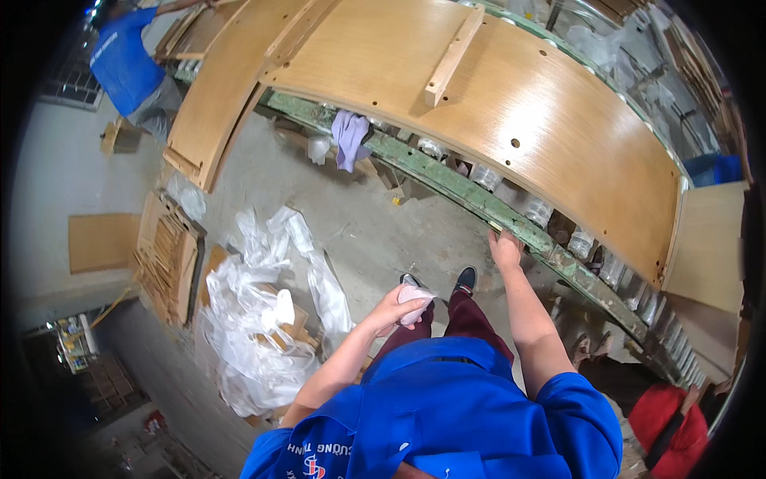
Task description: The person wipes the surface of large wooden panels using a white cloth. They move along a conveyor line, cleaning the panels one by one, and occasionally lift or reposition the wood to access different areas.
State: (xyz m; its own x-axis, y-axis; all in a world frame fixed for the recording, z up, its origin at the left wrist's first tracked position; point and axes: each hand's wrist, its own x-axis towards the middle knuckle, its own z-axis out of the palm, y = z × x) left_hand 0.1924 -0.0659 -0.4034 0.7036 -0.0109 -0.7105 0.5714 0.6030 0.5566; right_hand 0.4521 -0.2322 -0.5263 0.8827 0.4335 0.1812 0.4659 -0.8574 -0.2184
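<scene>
My left hand (389,311) is closed around a small clear plastic bag (418,303) with something pale pink in it, held in front of my legs. To the right, my right hand (506,249) reaches the near edge of a green metal conveyor rail (447,185). Its fingers curl at that edge, and their tips are partly hidden. Beyond the rail, a large varnished wooden panel (511,104) with drilled holes lies on the rollers. A loose wooden bar (455,57) rests across the panel.
A lilac cloth (349,137) hangs over the rail. Crumpled plastic sheeting (259,335) is heaped on the floor at left, near stacked cardboard (166,259). A co-worker in blue (124,60) stands at the far left. Red fabric (666,427) shows at lower right.
</scene>
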